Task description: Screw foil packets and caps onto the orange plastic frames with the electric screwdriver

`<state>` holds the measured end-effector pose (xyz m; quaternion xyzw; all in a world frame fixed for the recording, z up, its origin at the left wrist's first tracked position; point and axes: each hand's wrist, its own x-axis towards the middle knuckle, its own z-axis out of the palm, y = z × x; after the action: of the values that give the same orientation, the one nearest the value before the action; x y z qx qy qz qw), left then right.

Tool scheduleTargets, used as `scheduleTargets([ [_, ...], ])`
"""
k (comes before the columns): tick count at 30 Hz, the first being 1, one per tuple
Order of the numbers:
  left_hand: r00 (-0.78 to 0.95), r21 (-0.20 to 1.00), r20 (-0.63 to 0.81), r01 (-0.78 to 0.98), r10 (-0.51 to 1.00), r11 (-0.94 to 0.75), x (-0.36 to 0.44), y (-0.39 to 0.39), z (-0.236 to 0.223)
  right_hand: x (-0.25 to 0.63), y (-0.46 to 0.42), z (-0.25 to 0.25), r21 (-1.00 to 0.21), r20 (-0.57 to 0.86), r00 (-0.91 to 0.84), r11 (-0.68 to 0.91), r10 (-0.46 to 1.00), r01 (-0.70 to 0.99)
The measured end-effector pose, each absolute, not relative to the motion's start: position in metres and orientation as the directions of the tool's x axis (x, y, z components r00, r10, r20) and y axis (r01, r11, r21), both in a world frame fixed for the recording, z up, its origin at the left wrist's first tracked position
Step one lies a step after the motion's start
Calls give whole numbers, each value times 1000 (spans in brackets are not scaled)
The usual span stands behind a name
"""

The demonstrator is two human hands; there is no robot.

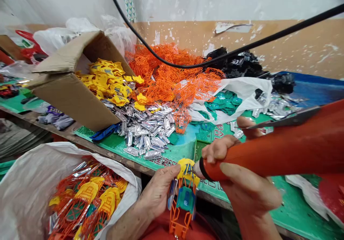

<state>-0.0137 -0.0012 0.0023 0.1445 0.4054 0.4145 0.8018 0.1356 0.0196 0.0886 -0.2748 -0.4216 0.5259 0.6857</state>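
My left hand [157, 191] is closed on a toy car body [185, 198], its thumb at the yellow front piece. The body has an orange lattice frame, a teal panel in the middle and silvery strips along the sides. My right hand [242, 172] wraps round a large orange-red power screwdriver [285, 147] that reaches in from the right edge. The screwdriver's pale nose meets the yellow piece; its very tip is hard to make out. On the table past my hands lie a pile of silvery strips [150, 132] and a small green basket [201, 147].
A cardboard box [67, 93] on its side spills yellow parts [110, 78]. Behind are orange lattice frames [169, 71] and black parts [242, 62]. Teal panels [223, 102] lie in white plastic. A white sack [24, 186] at lower left holds assembled bodies. A black cable [182, 66] hangs across.
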Motion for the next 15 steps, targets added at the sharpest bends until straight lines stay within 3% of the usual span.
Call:
scheduleTargets([
  [15,306,595,-543,-517,782,616,-13,-1,5,127,21,77,-837,266,76,269,961,-476],
])
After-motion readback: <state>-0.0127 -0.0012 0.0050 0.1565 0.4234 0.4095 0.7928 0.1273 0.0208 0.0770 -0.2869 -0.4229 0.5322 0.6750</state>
